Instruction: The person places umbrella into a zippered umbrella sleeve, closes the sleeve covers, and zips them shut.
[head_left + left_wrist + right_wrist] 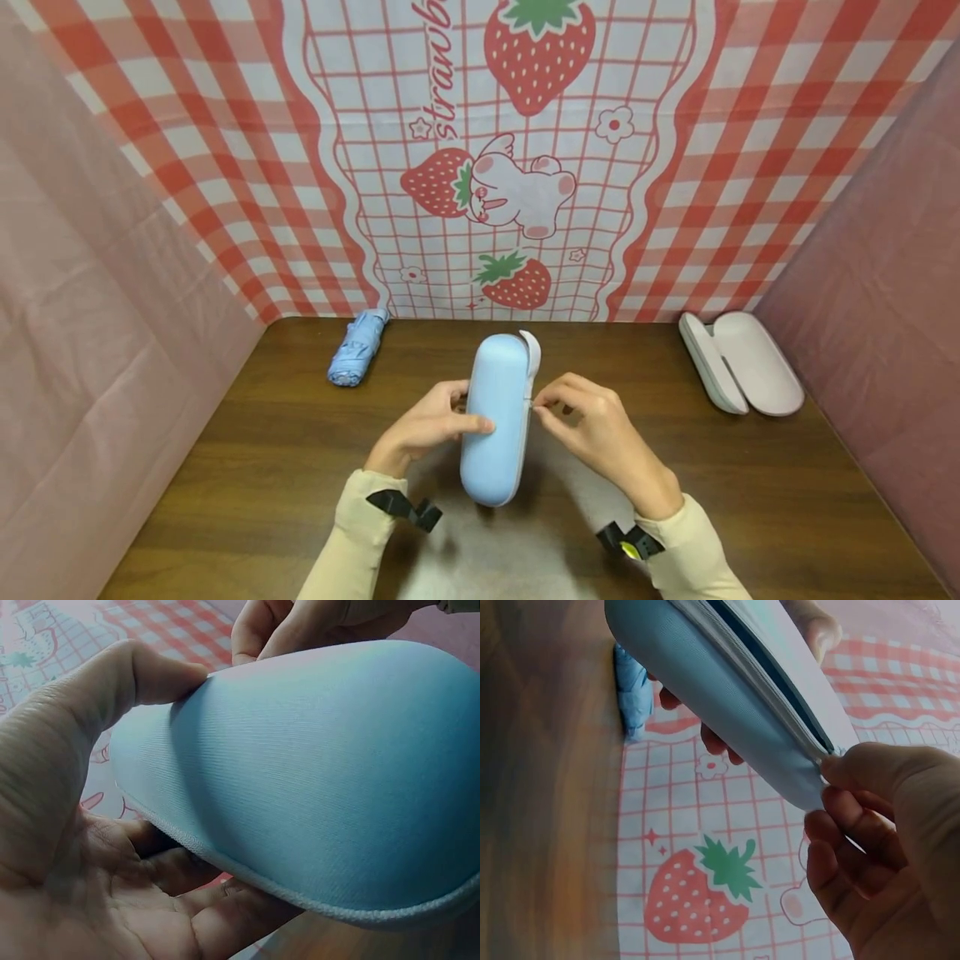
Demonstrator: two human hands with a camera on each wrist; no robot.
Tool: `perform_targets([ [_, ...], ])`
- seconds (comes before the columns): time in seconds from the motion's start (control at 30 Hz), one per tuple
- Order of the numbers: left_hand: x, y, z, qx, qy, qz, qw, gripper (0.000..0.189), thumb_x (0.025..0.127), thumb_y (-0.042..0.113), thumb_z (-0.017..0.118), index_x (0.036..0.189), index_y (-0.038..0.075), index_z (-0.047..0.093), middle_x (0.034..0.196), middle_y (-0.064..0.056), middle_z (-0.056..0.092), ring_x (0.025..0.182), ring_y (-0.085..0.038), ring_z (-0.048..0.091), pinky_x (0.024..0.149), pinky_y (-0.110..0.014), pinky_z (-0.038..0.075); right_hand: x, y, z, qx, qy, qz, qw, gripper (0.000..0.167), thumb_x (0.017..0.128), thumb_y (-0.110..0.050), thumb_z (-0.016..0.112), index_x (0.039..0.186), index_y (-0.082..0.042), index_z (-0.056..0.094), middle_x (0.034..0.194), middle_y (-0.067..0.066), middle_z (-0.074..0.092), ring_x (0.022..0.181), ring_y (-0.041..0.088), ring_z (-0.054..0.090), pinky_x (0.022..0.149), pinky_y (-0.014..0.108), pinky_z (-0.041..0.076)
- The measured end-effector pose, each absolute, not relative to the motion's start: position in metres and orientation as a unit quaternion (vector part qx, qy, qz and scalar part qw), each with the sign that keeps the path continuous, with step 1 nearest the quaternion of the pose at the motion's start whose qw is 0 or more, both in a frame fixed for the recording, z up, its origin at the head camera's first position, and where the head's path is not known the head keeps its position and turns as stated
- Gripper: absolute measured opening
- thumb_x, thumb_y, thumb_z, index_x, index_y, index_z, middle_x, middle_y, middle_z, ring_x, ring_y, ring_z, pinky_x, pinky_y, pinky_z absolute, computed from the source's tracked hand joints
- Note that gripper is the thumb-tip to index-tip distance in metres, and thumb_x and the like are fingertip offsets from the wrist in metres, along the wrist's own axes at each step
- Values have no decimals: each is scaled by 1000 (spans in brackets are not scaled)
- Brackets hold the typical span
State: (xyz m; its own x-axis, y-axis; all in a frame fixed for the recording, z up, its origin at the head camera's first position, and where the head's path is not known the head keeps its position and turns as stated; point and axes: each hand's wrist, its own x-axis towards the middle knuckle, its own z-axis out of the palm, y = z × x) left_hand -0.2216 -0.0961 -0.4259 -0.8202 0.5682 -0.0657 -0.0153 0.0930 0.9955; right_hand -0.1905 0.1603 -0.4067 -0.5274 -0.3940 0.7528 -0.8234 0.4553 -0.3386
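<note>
A light blue, oblong zippered case is held up over the table, its long side towards me. My left hand grips it from the left, thumb across the blue shell and fingers underneath. On the other side, my right hand pinches the zipper pull at the seam between thumb and index finger, which mostly cover it. In the right wrist view the zipper is parted along a dark gap that ends near the right thumb. A pale strap curves off the case's far end.
On the wooden table, a folded light blue umbrella lies at the back left. An opened pale glasses case lies at the back right. A strawberry-print cloth hangs behind, with pink cloth walls on both sides.
</note>
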Motion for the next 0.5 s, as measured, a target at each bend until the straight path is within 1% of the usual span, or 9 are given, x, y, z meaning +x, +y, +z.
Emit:
perform_targets([
  [0.1,-222,-95,-427,201,698,648,229,62,82,20,77,133,-8,58,111,-15,71,96,-17,68,79,-35,58,-190,162,-406,394,-796,356,291,23,77,10,80,89,-8,74,88,-1,71,73,10,65,64,21,55],
  [0.2,-222,-94,-428,204,698,649,225,62,81,20,78,133,-8,58,108,-14,72,93,-17,69,76,-34,58,-191,163,-405,402,-794,356,285,23,76,12,80,88,-8,73,88,0,70,72,9,63,64,19,54],
  [0.5,-221,-92,-429,199,697,653,217,63,81,18,79,134,-9,58,108,-15,73,91,-18,69,73,-35,58,-192,165,-406,410,-789,358,284,22,76,12,77,87,-7,72,87,0,69,71,9,62,62,20,54],
])
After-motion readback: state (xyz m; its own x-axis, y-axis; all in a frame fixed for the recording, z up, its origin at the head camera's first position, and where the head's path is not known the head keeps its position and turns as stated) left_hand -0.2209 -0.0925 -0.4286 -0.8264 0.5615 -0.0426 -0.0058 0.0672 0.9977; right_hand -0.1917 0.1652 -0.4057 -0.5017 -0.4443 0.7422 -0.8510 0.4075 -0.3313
